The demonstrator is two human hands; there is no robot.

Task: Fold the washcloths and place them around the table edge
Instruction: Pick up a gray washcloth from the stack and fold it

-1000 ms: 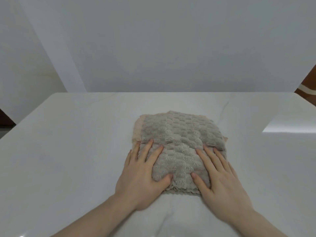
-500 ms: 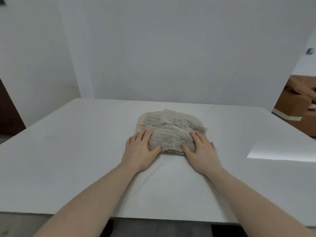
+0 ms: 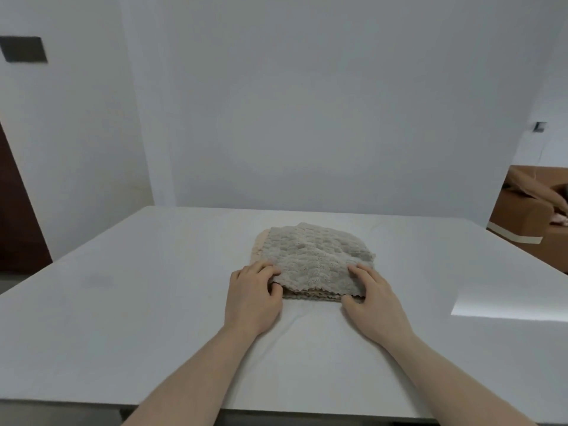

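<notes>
Both hands have curled since a moment ago, when their fingers lay flat on the cloth. On the white table (image 3: 123, 302), the left hand (image 3: 252, 298) pinches the near left corner of the top grey washcloth (image 3: 313, 256). It tops a stack with a peach washcloth (image 3: 257, 245) showing at left. The right hand (image 3: 373, 299) grips the near right corner.

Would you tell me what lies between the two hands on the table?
In the head view, the near edge of the grey washcloth lies between the left hand and right hand, each gripping a corner; nearer the wrists, bare table.
</notes>
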